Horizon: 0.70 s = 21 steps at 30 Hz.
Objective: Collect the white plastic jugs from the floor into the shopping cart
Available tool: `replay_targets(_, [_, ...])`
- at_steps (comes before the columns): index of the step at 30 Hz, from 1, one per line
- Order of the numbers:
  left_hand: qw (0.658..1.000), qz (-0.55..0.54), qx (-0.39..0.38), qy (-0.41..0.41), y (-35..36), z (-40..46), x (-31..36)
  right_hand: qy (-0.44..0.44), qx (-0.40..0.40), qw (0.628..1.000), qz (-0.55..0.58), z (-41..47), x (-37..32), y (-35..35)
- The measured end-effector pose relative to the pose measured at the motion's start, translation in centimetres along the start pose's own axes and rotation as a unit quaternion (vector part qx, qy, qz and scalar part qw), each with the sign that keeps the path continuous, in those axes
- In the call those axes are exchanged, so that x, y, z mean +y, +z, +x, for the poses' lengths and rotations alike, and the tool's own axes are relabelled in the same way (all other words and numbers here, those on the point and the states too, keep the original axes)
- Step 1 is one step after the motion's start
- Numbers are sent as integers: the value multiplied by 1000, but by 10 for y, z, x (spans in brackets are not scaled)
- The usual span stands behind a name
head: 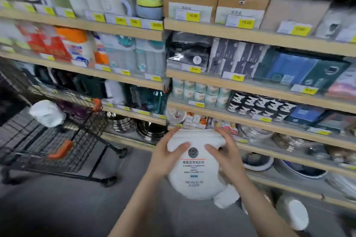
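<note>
I hold a white plastic jug (194,171) with a printed label in front of me, raised off the floor with its cap end pointing down. My left hand (167,151) grips its left side and my right hand (225,150) its right side. A black wire shopping cart (63,140) with orange handle grips stands at the left, and one white jug (47,112) lies inside it. Another white jug (292,213) lies on the grey floor at the lower right, partly hidden behind my right arm.
Wooden store shelves (250,90) packed with boxed goods, cups, metal bowls and yellow price tags fill the view ahead and to the right. Grey floor (67,208) stretches between me and the cart.
</note>
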<state>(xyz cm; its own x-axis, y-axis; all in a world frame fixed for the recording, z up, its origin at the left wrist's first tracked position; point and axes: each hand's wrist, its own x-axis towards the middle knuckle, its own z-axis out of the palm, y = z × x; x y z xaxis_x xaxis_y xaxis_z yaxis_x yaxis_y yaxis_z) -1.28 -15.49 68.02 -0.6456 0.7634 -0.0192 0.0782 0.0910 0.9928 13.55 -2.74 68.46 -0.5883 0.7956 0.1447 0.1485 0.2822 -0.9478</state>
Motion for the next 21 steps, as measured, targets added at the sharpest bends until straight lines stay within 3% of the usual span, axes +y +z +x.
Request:
replay_targets(12, [990, 15, 135, -25, -307, -4, -30, 6, -216, 975, 52, 45, -86, 303])
replay_targets(16, [984, 12, 176, -34, -394, 6, -45, 17, -304, 951, 58, 72, -112, 384])
replay_targets(21, [984, -37, 162, -62, -482, 31, -58, 40, -429, 902, 14, 124, -134, 468])
